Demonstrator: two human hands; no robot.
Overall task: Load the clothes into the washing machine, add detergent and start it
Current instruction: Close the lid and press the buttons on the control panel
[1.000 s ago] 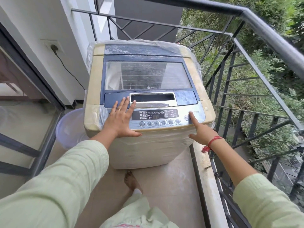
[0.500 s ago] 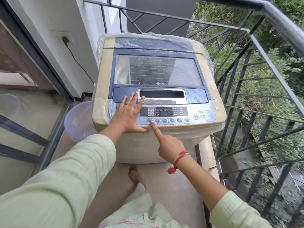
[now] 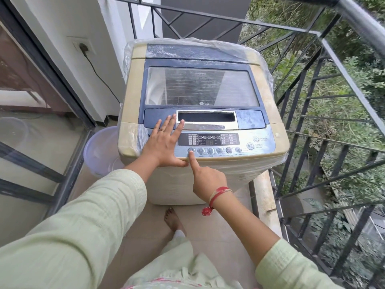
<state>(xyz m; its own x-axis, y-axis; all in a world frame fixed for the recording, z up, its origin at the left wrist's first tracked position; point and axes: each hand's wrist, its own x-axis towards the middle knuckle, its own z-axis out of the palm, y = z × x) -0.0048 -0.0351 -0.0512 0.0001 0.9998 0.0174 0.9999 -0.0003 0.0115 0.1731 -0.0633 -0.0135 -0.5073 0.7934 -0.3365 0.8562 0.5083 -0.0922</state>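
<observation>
The washer (image 3: 200,88) is standing mid-frame, lid closed. The left hand (image 3: 164,142) is lying flat, fingers straight, on the panel (image 3: 245,151). The right hand (image 3: 208,180), curled but for its index, is pressing the leftmost button (image 3: 191,150), gripping nothing.

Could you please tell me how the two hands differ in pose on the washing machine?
The left hand lies flat, fingers spread, on the control panel's left end; the right hand is curled, only its index finger out, at the leftmost round button. The left hand wears a ring; the right wrist wears a red thread. Both touch the washing machine.
</observation>
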